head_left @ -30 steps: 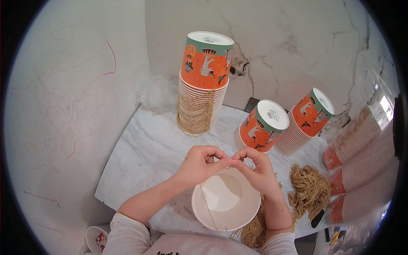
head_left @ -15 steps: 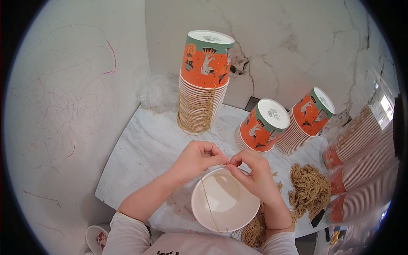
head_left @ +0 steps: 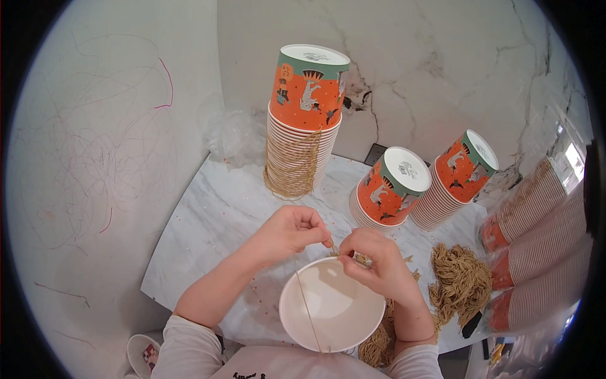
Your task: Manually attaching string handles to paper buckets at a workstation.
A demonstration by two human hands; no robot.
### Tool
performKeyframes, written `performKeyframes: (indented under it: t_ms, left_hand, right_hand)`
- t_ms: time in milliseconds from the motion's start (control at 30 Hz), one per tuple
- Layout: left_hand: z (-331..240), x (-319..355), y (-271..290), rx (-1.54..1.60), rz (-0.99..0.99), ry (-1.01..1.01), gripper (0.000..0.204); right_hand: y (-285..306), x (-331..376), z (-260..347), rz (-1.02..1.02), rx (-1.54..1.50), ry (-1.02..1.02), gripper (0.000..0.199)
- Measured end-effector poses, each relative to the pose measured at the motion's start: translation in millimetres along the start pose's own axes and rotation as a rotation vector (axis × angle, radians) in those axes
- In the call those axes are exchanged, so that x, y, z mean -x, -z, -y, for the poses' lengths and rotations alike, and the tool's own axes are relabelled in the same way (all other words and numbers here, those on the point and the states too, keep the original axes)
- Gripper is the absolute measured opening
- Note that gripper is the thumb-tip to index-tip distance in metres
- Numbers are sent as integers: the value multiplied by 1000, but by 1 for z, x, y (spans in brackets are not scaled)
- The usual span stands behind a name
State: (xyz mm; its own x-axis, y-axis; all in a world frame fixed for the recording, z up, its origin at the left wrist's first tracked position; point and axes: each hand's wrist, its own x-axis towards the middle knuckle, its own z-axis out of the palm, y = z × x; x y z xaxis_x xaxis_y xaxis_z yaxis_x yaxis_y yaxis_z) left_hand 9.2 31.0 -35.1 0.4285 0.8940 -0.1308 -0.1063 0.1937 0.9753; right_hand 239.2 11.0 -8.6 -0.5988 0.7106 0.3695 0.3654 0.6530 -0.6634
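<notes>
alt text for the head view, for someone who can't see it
Two bare hands, left hand and right hand, pinch a thin tan string above an open white paper cup. Stacks of orange cups stand behind on the marble table.

- I'm seeing a paper cup (head_left: 332,307) showing a plain white inside, with a tan string (head_left: 307,307) running across it.
- The tall cup stack (head_left: 302,120) is showing orange sides with a teal band, cartoon figures and a white base on top.
- The two leaning stacks (head_left: 389,189) (head_left: 456,177) are wearing the same orange and teal print.
- The heap of twine (head_left: 459,282) is looking tan-brown.
- The marble table (head_left: 214,215) is showing white with grey veins.
- The wall (head_left: 95,158) is carrying thin red and dark scribbles.
</notes>
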Motion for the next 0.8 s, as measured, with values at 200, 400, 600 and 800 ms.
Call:
performKeyframes:
  t_ms: [200, 400, 600, 800]
  left_hand:
    - [8, 1, -8, -75, -46, -135, 11]
    - [15, -1, -10, -160, -81, -179, 11]
    - [9, 1, -12, -282, -124, -146, 13]
    - [16, 0, 0, -343, -37, -194, 17]
  right_hand:
    - [-1, 0, -5, 39, 25, 72, 11]
    - [-1, 1, -7, 88, -6, 30, 11]
    - [1, 1, -8, 111, -48, 9, 11]
    - [3, 2, -9, 205, -160, -159, 9]
